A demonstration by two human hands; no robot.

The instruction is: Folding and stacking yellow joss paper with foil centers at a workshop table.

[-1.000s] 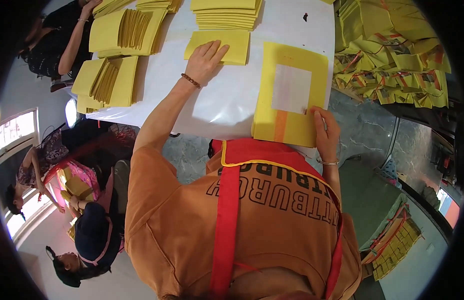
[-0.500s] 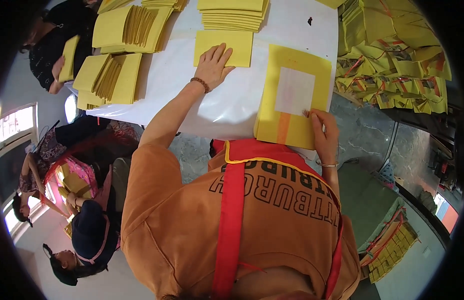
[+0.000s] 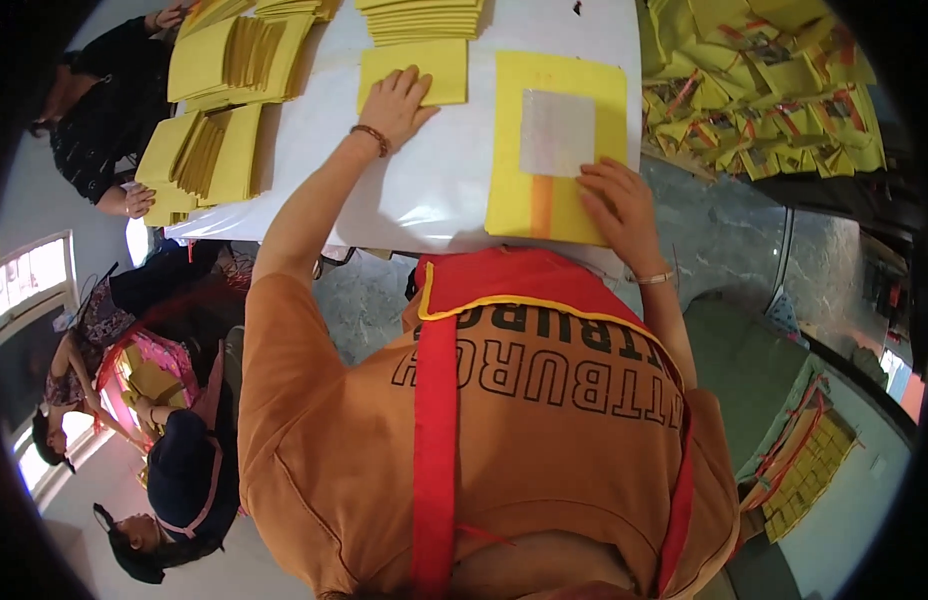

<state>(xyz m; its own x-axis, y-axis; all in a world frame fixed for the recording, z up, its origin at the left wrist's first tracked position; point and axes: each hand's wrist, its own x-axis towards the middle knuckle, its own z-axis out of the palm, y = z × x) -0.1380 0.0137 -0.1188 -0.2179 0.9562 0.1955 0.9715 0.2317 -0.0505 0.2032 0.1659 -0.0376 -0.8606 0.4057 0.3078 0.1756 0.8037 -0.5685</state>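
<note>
My left hand [image 3: 395,108] lies flat, fingers stretched, on a folded yellow paper [image 3: 439,72] on the white-covered table. To its right, near the front edge of the table, rests a larger yellow sheet [image 3: 509,195], perhaps with others beneath it. A pale white rectangle [image 3: 557,132] sits in its middle, and an orange strip [image 3: 541,207] runs from that toward the near edge. My right hand [image 3: 624,208] is on this sheet's lower right side, fingers extended and slightly apart, the tips at the white rectangle's corner. Neither hand grips anything.
Stacks of folded yellow papers [image 3: 209,60] stand at the table's left, another stack [image 3: 421,20] beyond my left hand. Yellow bundles with red ties [image 3: 764,100] are piled at right. A person in black [image 3: 94,120] works at the left; others sit lower left. A box of yellow packs [image 3: 809,470] stands lower right.
The view has shifted, moving the table up and left. My right hand has gone from the sheet's right edge onto its surface. The person in black no longer holds up a yellow piece.
</note>
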